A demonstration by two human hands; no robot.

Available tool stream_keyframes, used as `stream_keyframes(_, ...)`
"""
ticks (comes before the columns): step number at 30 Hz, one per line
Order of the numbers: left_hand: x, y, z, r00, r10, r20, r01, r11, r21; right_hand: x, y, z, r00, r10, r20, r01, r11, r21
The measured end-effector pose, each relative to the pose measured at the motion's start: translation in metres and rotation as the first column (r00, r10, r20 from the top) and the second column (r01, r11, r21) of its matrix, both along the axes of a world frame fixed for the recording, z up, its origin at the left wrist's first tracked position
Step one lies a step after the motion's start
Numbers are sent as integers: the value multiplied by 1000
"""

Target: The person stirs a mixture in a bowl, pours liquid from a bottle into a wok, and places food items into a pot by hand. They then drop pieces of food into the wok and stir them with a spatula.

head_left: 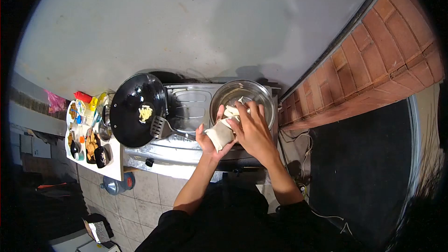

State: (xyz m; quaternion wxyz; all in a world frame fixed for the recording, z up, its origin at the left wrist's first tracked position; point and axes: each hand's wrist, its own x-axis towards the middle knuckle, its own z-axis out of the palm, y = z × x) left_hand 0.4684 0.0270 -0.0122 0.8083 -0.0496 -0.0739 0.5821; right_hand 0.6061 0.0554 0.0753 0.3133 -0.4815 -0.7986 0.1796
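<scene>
A white, soft-looking wrapper (220, 136) lies across the palm of my left hand (207, 143), whose thumb stands up beside it. My right hand (254, 133) comes over from the right with bent fingers, its thumb at the wrapper's edge. Under those fingers shows a pale, folded part (231, 111), partly hidden; I cannot make out whether it belongs to the same wrapper. Both hands are over the near rim of a steel pot (219, 94) on the right side of the stove.
On the stove's left stands a black wok (128, 130) with pale yellow pieces (145, 113). A slotted spatula (162, 128) rests across its rim, handle toward my left hand. Further left, a white table (114, 156) bears bowls and food. A brick wall (354, 65) rises at right.
</scene>
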Motion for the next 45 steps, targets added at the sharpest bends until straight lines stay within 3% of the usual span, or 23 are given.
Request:
stream_keyframes(2, -3, -2, 0, 972, -2, -234, 5, 1000, 12, 2, 1, -3, 1000, 3, -9, -3, 1000, 6)
stream_keyframes(3, -4, -2, -2, 972, 0, -234, 2, 1000, 11, 3, 1, -3, 1000, 6, -9, -6, 1000, 4)
stream_keyframes(5, -6, -3, -8, 975, 19, -222, -40, 995, -87, 5, 3, -4, 982, 92, -167, -111, 988, -106)
stream_keyframes(7, -8, -2, -1, 988, 13, -156, -26, 997, -79, 15, 11, -9, 954, 81, -288, -118, 987, -113)
stream_keyframes(9, -13, 1, 8, 996, 12, -88, -18, 997, -70, 28, 20, -8, 924, -108, -366, 0, 959, -283)
stream_keyframes(12, -25, 6, 21, 998, 59, -9, -58, 996, 74, 46, 37, -21, 935, -181, -303, 38, 905, -424)
stream_keyframes(14, -37, 9, 20, 995, 91, -37, -87, 991, 98, 51, 47, -55, 1000, -14, -23, 2, 885, -465)
stream_keyframes(15, -43, 9, 20, 990, 121, -66, -112, 986, 123, 48, 49, -59, 1000, -10, -20, 0, 884, -468)
stream_keyframes(17, -52, 7, 22, 989, 142, -45, -136, 984, 117, 40, 52, -67, 936, 201, 290, -22, 853, -521)
stream_keyframes(21, -65, 1, 26, 970, 227, -81, -219, 971, 95, 17, 50, -73, 830, 204, 519, 79, 878, -473)
stream_keyframes(25, -71, -6, 26, 963, 244, -115, -235, 968, 84, 7, 53, -87, 889, 219, 403, 85, 785, -614)
stream_keyframes(30, -78, -13, 24, 948, 275, -163, -271, 961, 50, 7, 52, -101, 869, 382, 315, -106, 764, -636)
stream_keyframes(32, -80, -14, 25, 951, 267, -157, -256, 963, 89, 6, 57, -81, 947, 258, 189, -89, 780, -620)
stream_keyframes(33, -80, -16, 26, 950, 271, -155, -260, 962, 89, 9, 62, -85, 946, 262, 191, -91, 779, -620)
stream_keyframes(35, -80, -17, 28, 953, 264, -148, -258, 964, 60, 13, 75, -97, 973, 78, 219, 16, 918, -396)
stream_keyframes(37, -82, -20, 27, 953, 261, -156, -256, 965, 51, 7, 82, -80, 962, 68, 265, 53, 905, -422)
stream_keyframes(39, -82, -20, 26, 952, 260, -162, -255, 966, 50, 1, 85, -80, 862, 112, 495, 109, 912, -395)
stream_keyframes(41, -84, -22, 25, 946, 265, -188, -259, 964, 57, 1, 82, -95, 861, 135, 490, 54, 934, -353)
stream_keyframes(43, -86, -24, 26, 945, 265, -190, -257, 964, 65, -5, 82, -93, 838, 394, 377, -14, 707, -707)
stream_keyframes(45, -88, -24, 26, 944, 268, -194, -258, 963, 75, 2, 77, -79, 786, 469, 402, -54, 700, -712)
